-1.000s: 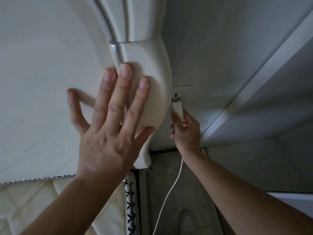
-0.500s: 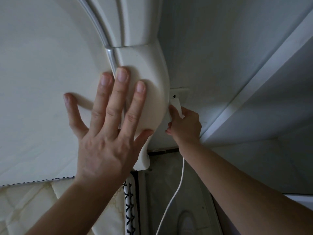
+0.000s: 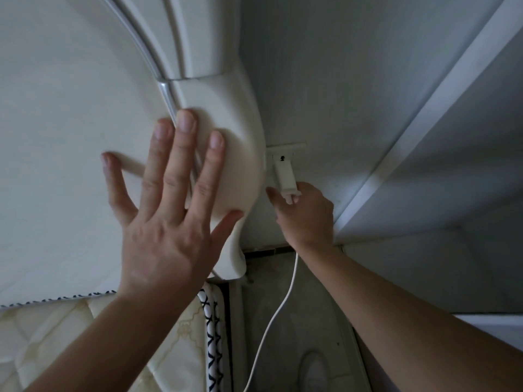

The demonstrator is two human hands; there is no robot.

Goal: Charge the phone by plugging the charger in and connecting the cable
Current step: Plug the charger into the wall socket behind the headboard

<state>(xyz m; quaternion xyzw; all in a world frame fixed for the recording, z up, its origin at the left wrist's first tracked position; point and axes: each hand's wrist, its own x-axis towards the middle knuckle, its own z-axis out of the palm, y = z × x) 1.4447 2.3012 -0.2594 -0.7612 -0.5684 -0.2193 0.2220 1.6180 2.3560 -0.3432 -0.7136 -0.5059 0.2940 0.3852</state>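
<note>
Dim grey wall (image 3: 353, 80) fills the upper right, smooth and matte, with a pale strip of trim (image 3: 424, 131) running diagonally from 1 o'clock down toward the centre. A cream headboard (image 3: 70, 123), broad and curved with moulded ridges and a rounded lobe at its edge, takes the whole left side; below it at 7 o'clock lies a quilted mattress (image 3: 56, 335) edged with black-and-white cross-stitched piping. The left hand (image 3: 167, 216) lies flat on the headboard, fingers spread wide, holding nothing. Just right of centre a white socket (image 3: 283, 154) sits on the wall beside the lobe, and the white blocky charger (image 3: 285, 175) stands seated in it, its prongs no longer showing as they did a second ago. The right hand (image 3: 305, 216) is at the charger's lower end, fingers curled narrowly under it; whether it grips the charger or only the plug of the cable (image 3: 280, 309) I cannot tell. That thin white cable drops from the hand toward 6 o'clock over a pale floor (image 3: 311, 321). The left hand has shifted slightly on the lobe since the earlier frames. No phone shows.
</note>
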